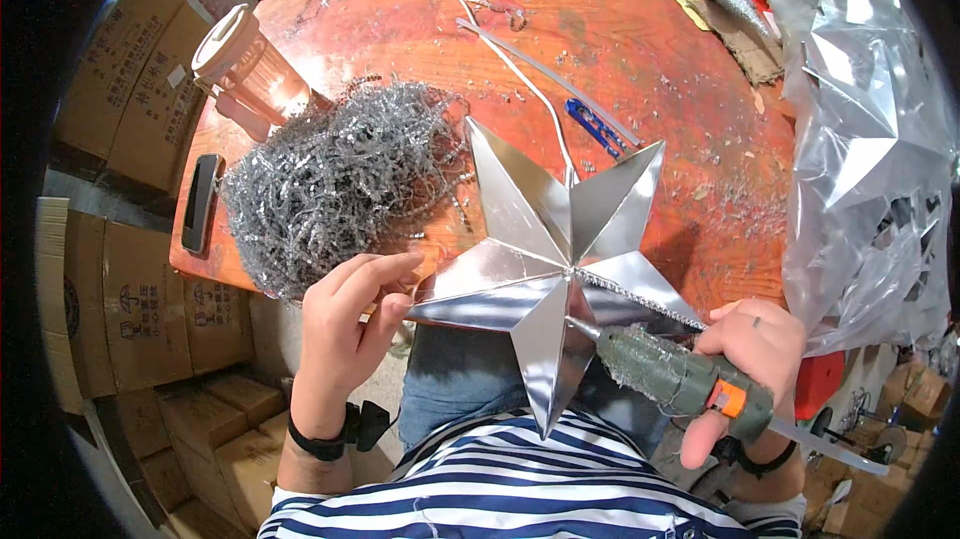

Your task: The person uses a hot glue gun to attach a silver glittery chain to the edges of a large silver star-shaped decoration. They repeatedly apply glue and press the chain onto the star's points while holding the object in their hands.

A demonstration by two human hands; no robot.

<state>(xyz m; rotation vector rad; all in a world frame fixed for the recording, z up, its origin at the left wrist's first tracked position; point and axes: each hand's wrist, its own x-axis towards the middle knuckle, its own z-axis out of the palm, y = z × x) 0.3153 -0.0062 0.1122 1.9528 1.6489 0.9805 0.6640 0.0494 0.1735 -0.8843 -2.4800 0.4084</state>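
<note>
A shiny silver five-pointed star (pixel 520 219) lies at the table's near edge, its lowest point hanging over my lap. A strip of silver trim (pixel 640 301) runs along a ridge from its centre to the right-hand point. My right hand (pixel 755 349) is wrapped round a dark green hot glue gun (pixel 655 369) with an orange switch. The nozzle points at the star near its centre, and a clear glue stick (pixel 830 447) sticks out of the back. Beside the star's left point is my left hand (pixel 345 314), thumb and fingers curved and apart, thumb close to the tip.
A heap of silver tinsel (pixel 335 184) sits left of the star. Behind it stands a lidded cup (pixel 255 69); a phone (pixel 201 201) lies at the left edge. A blue cutter (pixel 595 129), glue stick and white cord (pixel 500 49) lie beyond. Clear plastic (pixel 870 139) covers the right; cartons (pixel 140 299) are stacked left.
</note>
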